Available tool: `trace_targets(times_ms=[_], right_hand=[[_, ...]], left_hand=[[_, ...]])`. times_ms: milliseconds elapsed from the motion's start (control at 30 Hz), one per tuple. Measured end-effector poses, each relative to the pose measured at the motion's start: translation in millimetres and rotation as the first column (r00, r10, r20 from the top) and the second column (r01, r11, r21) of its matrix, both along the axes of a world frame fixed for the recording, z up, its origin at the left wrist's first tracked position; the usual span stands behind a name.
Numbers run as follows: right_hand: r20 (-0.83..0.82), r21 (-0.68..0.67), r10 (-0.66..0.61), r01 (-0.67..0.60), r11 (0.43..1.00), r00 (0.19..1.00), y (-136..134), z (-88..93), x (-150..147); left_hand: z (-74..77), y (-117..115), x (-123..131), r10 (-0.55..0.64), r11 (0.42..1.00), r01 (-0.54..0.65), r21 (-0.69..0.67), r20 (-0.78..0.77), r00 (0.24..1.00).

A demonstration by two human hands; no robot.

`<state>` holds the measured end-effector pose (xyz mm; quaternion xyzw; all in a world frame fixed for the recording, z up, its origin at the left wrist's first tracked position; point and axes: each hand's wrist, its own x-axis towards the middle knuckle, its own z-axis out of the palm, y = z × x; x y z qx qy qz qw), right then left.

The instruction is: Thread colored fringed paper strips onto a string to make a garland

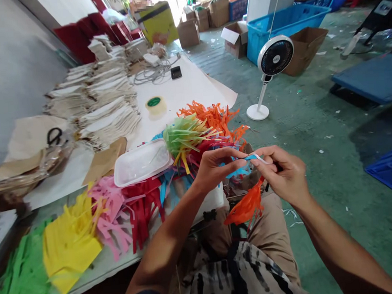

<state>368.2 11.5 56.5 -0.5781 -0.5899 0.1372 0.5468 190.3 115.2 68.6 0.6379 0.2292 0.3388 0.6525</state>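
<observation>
Left hand point(216, 169), right hand point(281, 174) pinching blue strip point(249, 158)

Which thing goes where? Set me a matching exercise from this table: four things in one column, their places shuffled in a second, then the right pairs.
Things:
1. Blue strip
2. Roll of tape
3. Black-handled scissors
4. Desk fan

Places:
A. On the green floor
B. On the beige paper
C. Between the left hand and right hand
D. On the white paper sheet

Pairs: 1-C, 2-D, 3-B, 4-A
</observation>
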Motion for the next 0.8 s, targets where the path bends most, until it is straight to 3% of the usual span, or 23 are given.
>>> trace_targets(times_ms=[300,400,500,633,700,800], right_hand=[[0.055,-0.064,0.041,-0.038,0.997,0.998,-4.1,3.1,3.2],[0.096,-0.067,0.038,-0.032,0.997,0.995,-5.1,3.3,4.8],[0.112,-0.064,0.025,-0.018,0.998,0.993,-5.8,3.2,5.4],[0.143,-0.079,0.003,0.008,0.997,0.990,-6.5,5.0,3.7],[0.157,-0.081,-0.002,0.014,0.997,0.988,-6.4,7.1,2.4],[0.167,-0.070,-0.028,0.040,0.997,0.986,-5.5,9.7,0.9]], left_hand=[[2.7,-5.8,5.4,0.004,1.000,-0.003,-0.020,0.008,1.000],[5.4,-8.8,5.1,0.049,0.985,-0.038,0.170,-0.059,0.997],[8.5,-15.1,5.6,0.130,0.912,-0.070,0.405,-0.121,0.984],[15.0,-26.6,8.7,0.258,0.837,-0.146,0.528,-0.144,0.956],[19.2,-29.8,10.0,0.261,0.864,-0.164,0.476,-0.144,0.955],[23.7,-28.5,10.1,0.099,0.983,-0.075,0.167,-0.139,0.985]])
